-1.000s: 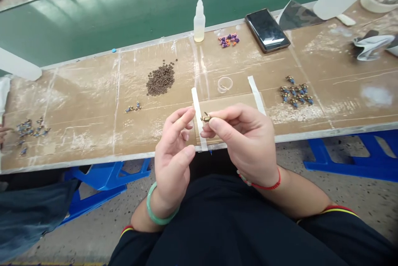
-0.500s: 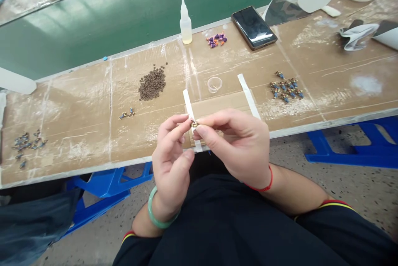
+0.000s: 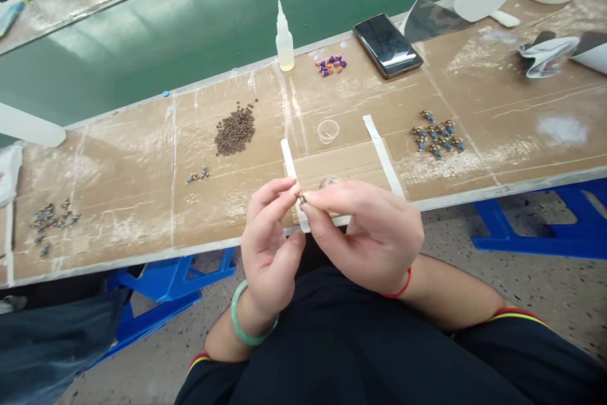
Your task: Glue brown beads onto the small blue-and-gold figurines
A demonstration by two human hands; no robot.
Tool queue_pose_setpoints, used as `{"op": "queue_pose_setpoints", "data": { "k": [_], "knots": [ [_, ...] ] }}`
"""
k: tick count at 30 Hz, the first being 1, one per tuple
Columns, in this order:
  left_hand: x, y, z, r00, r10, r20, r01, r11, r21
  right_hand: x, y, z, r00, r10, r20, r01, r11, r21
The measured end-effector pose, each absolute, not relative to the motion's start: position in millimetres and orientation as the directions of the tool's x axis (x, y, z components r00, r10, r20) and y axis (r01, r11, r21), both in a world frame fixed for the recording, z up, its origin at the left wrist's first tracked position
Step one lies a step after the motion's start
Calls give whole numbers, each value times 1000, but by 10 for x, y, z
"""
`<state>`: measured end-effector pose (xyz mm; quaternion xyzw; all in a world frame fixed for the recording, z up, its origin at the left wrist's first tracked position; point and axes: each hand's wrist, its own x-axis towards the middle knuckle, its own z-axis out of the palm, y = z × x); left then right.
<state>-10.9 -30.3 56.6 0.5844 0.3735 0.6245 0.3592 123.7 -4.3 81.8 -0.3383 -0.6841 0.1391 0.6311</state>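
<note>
My right hand [image 3: 367, 231] is closed, pinching a small gold-and-brown figurine piece [image 3: 302, 198] between thumb and forefinger. Most of that piece is covered by the fingertips. My left hand [image 3: 272, 247] has its fingers half bent and its thumb apart; its index fingertip meets the piece from the left. Whether something tiny sits on that fingertip, I cannot tell. Beneath the hands lies a cardboard pad [image 3: 341, 162] with white tape strips along its sides. A clear round object [image 3: 331, 182] on the pad shows partly behind my right hand.
Beyond the pad sits a small clear cup [image 3: 328, 131]. Around it are a pile of brown discs [image 3: 236, 131], a dropper bottle [image 3: 285, 42], purple-orange pieces [image 3: 331, 64], a phone [image 3: 387, 45], and blue-gold figurines at right [image 3: 437, 134] and left [image 3: 52, 218].
Both hands have shifted slightly right and down in the picture, still together at the small piece. The clear round object on the pad now shows behind my right hand. The view has moved a little.
</note>
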Motion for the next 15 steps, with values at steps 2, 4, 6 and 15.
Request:
{"op": "queue_pose_setpoints", "data": {
  "k": [2,4,6,15],
  "knots": [
    [-116,-295,605,-52,910,411,-67,-414,908,1276,-27,829,-51,570,820,353,779,-519],
    [-114,-289,653,-77,940,333,-136,-341,930,1322,-4,842,-188,542,819,401,804,-440],
    [-106,-282,693,-94,954,285,-205,-298,932,1358,20,848,-255,480,840,415,838,-353],
    [-76,-279,778,-79,965,250,-251,-262,932,1415,12,808,-261,353,899,373,895,-243]
  ]
}}
